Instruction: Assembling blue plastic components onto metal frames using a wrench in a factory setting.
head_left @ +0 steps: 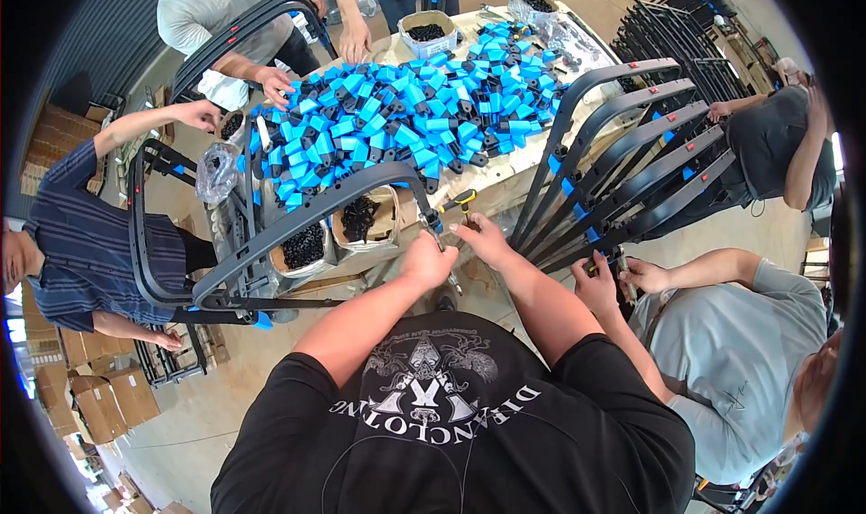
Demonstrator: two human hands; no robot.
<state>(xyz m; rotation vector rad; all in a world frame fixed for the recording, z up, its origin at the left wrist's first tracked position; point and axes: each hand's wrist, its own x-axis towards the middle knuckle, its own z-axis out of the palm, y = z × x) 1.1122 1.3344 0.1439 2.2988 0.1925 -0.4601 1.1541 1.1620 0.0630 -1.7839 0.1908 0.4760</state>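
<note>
A curved dark-grey metal frame (311,209) arches in front of me, its near end coming down at my hands. My left hand (428,259) is closed around the lower part of that end, and a slim metal piece shows by its fingers. Just right of it, my right hand (485,242) is closed, thumb and fingers at a tool with a yellow-and-black handle (465,198). The handle sticks out above the fingers, next to the frame end. The tool's tip and the exact contact are too small to make out.
A large heap of blue-and-black plastic parts (388,122) covers the table. Boxes of small black parts (302,245) stand at its near edge, and another bin (428,32) at the back. Several curved frames (622,108) lean at right. Co-workers stand left, behind the table and close at right.
</note>
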